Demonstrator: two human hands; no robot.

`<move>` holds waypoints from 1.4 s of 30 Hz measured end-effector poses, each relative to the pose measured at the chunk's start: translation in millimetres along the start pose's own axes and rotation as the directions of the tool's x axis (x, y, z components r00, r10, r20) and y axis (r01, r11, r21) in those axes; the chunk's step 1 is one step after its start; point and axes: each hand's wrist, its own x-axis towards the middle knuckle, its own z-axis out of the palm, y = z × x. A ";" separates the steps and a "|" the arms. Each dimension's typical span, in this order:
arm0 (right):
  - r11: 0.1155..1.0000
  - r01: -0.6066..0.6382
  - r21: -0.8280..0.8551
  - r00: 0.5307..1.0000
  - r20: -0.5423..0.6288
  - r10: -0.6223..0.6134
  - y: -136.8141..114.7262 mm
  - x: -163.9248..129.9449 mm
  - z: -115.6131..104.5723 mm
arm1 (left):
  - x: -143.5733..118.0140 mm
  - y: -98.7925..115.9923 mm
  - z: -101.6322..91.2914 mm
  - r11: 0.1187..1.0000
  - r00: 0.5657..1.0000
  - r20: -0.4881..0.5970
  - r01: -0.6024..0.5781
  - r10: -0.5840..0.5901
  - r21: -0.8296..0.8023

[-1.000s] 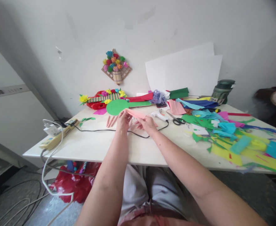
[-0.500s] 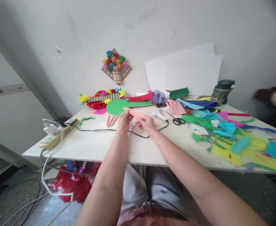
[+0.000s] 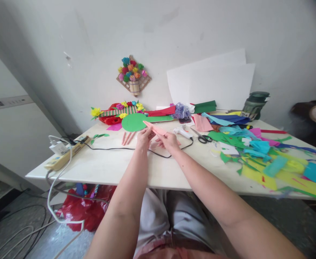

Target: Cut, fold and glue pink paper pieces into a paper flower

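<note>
Table [image 3: 114, 169] first: pale, wide, set against a white wall, its right half buried under paper offcuts [image 3: 271, 158] in yellow, teal, green and blue. White card sheets [image 3: 211, 84] lean on the wall behind, with a dark green jar [image 3: 255, 104] beside them. At the left edge lies a power strip [image 3: 66, 153], and a black cord [image 3: 114, 148] runs from it across the table toward the white glue gun [image 3: 182, 132]. A green paper disc [image 3: 133, 122] lies flat just beyond the hands, black scissors [image 3: 203, 137] lie to the right of the gun, and a few pink rolled sticks [image 3: 127, 138] rest left of the hands.

Smallest is the pink paper strip [image 3: 155, 129], held slightly above the table between both hands, its far tip slanting up over the edge of the disc. The left hand [image 3: 144, 138] pinches it near that tip; the right hand [image 3: 170, 141] clasps the nearer end, fingers closed on the paper. It seems to be folded or rolled lengthwise, though the view is too small to be sure.

To do this well, I judge the fold should stay tight and even: thumbs pressing along the edge, both hands keeping the strip taut so it does not spring open.
</note>
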 end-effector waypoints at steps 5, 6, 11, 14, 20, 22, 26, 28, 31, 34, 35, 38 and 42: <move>1.000 -0.004 0.001 0.999 -0.042 0.004 5.3 4.7 0.2 | -2.9 -2.6 4.7 0.997 0.994 0.102 0.036 -0.043 0.066; 1.000 -0.005 0.003 0.999 -0.038 0.006 4.7 4.3 -0.4 | -3.4 -2.7 5.5 0.997 0.993 0.111 0.039 -0.047 0.069; 0.995 -0.001 -0.104 1.000 0.000 0.002 -8.7 -0.1 -11.8 | -5.0 -0.9 5.6 0.998 0.995 0.095 0.023 -0.029 0.060; 0.943 0.064 -0.326 0.991 -0.093 -0.099 -17.0 1.9 -24.9 | -4.8 -0.5 4.6 0.998 0.995 0.096 0.036 -0.041 0.053; 0.795 0.003 -0.606 0.963 -0.212 -0.165 -22.4 12.2 -48.6 | -3.1 -2.6 5.5 0.997 0.991 0.109 0.070 -0.073 0.032; 0.758 -0.040 -0.651 0.957 -0.244 -0.159 -23.2 14.4 -55.8 | -2.8 -3.1 6.5 0.996 0.991 0.103 0.083 -0.086 0.040; 0.654 -0.140 -0.744 0.928 -0.329 -0.176 -26.3 17.0 -73.6 | -3.0 -3.4 8.4 0.990 0.989 0.085 0.116 -0.122 0.075; 0.580 -0.200 -0.790 0.917 -0.359 -0.172 -28.8 17.7 -84.4 | -3.3 -3.5 9.1 0.988 0.986 0.097 0.124 -0.134 0.096; 0.500 -0.287 -0.817 0.917 -0.386 -0.105 -32.1 18.5 -102.2 | -3.5 -4.0 10.1 0.981 0.977 0.144 0.140 -0.158 0.132; 0.423 -0.380 -0.822 0.905 -0.426 -0.016 -32.1 19.8 -120.4 | -3.7 -5.0 11.6 0.974 0.969 0.161 0.162 -0.188 0.160; 0.405 -0.400 -0.822 0.901 -0.433 0.010 -31.0 20.2 -126.1 | -3.8 -5.4 12.2 0.972 0.967 0.162 0.169 -0.196 0.166; 0.377 -0.441 -0.814 0.891 -0.447 0.077 -25.0 20.5 -140.2 | -4.3 -6.7 13.5 0.971 0.964 0.167 0.179 -0.205 0.161; 0.361 -0.478 -0.801 0.874 -0.472 0.113 -14.5 17.4 -148.9 | -5.0 -7.6 13.7 0.968 0.961 0.172 0.192 -0.219 0.162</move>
